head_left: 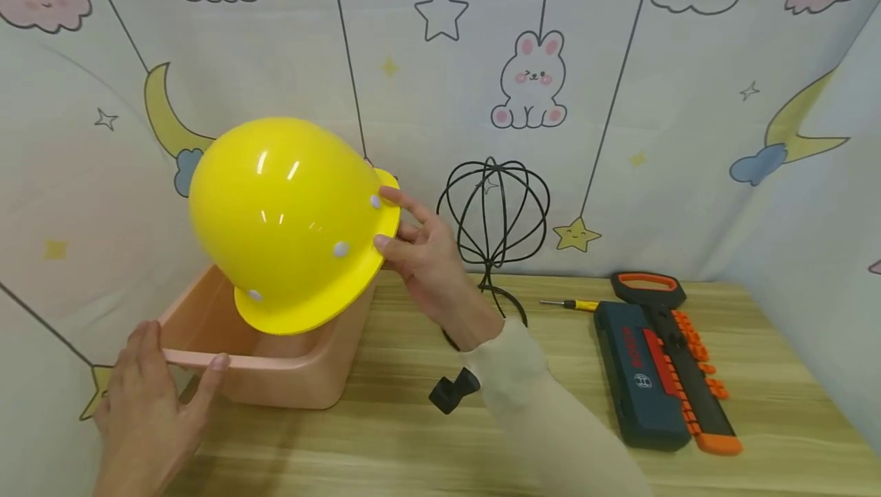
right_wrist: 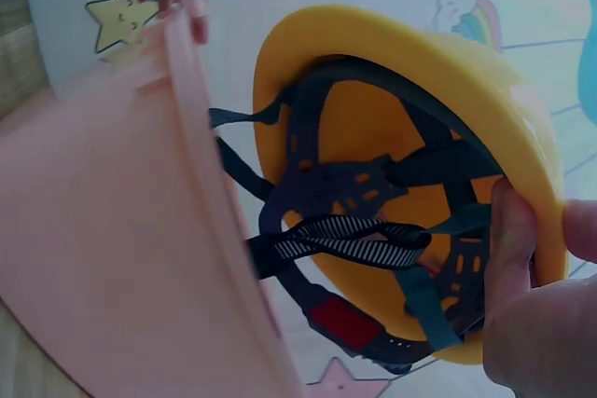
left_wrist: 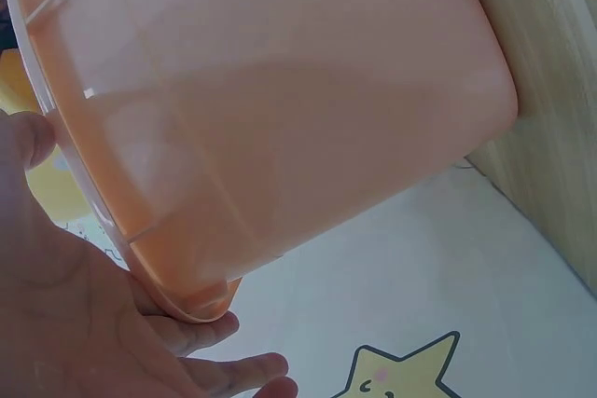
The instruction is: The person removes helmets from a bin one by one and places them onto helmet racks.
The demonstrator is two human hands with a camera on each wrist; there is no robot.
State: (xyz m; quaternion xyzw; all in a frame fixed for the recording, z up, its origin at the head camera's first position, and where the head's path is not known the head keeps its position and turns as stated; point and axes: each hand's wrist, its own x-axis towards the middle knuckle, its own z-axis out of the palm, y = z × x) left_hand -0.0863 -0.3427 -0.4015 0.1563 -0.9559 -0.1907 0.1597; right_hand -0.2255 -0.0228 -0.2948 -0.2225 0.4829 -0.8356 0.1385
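Observation:
My right hand (head_left: 430,264) pinches the brim of a yellow hard hat (head_left: 282,214), thumb on one face and fingers on the other. Tilted, the hat hangs over the mouth of a pink plastic bin (head_left: 289,378). Inside the hat (right_wrist: 401,39), the right wrist view shows a dark harness and a striped strap (right_wrist: 354,240), which reaches down behind the bin's rim. At the bin's near left corner, my left hand (head_left: 147,397) holds the rim, and the left wrist view shows its thumb and fingers around that edge (left_wrist: 121,244).
A black wire rack (head_left: 492,252) stands behind my right forearm. To the right lie a yellow-handled screwdriver (head_left: 578,304), a dark blue Bosch case (head_left: 640,382) and a handsaw (head_left: 702,382). A small black object (head_left: 454,391) is beside my right sleeve. A patterned curtain (head_left: 440,84) backs the wooden table (head_left: 385,436).

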